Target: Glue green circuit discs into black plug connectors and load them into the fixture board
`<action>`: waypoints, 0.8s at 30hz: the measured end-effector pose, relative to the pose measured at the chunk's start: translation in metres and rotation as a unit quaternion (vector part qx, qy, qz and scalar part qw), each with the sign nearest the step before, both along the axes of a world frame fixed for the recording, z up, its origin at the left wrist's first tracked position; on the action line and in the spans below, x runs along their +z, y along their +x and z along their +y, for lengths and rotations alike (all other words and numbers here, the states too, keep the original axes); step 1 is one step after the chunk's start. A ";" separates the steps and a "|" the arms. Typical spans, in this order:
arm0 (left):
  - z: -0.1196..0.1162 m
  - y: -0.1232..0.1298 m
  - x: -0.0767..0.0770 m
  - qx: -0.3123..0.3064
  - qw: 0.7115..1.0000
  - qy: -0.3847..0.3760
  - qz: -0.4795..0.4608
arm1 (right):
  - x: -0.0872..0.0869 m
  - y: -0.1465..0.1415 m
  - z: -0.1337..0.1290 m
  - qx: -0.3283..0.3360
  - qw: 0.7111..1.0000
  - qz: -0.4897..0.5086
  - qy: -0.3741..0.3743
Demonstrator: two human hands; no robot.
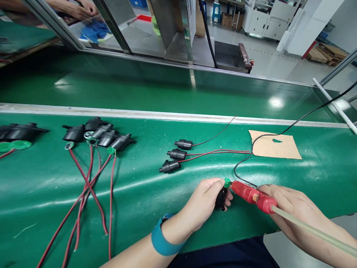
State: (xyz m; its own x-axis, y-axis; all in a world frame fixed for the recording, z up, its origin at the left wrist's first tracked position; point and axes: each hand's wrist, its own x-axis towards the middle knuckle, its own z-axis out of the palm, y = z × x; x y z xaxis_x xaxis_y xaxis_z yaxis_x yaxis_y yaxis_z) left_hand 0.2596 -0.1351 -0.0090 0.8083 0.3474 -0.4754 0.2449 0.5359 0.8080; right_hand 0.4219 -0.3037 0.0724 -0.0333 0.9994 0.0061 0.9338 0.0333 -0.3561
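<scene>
My left hand (202, 203), with a teal band at the wrist, grips a black plastic part (221, 199) and pinches a small green piece (227, 182) at its top. My right hand (290, 203) is closed around a red tool (252, 196) with a pale hose running off to the lower right. The tool's tip touches or nearly touches the green piece. Beyond my hands lie three black parts (176, 154) with thin red wires. Further left sits a cluster of several black parts (103, 134) with green discs and long red wires (83, 190).
A cardboard piece (290, 147) lies on the green mat at the right, with a black cable (295, 123) crossing it. More black parts (22, 131) are at the far left. A green conveyor belt (156, 85) runs behind a pale rail. Another person's hands (78, 9) show at upper left.
</scene>
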 end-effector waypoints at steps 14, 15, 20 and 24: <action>0.000 0.000 -0.003 -0.001 1.000 0.016 -0.002 | 0.001 0.000 0.003 0.018 0.999 -0.042 0.024; 0.000 0.000 -0.003 -0.001 1.000 0.017 -0.003 | 0.001 0.000 0.003 0.017 0.999 -0.039 0.024; 0.000 0.000 -0.004 0.003 1.000 0.010 0.004 | 0.001 0.002 0.002 0.012 1.000 -0.018 0.022; -0.001 0.000 -0.004 0.019 1.000 -0.003 0.007 | 0.005 0.010 -0.002 -0.016 1.000 0.002 0.017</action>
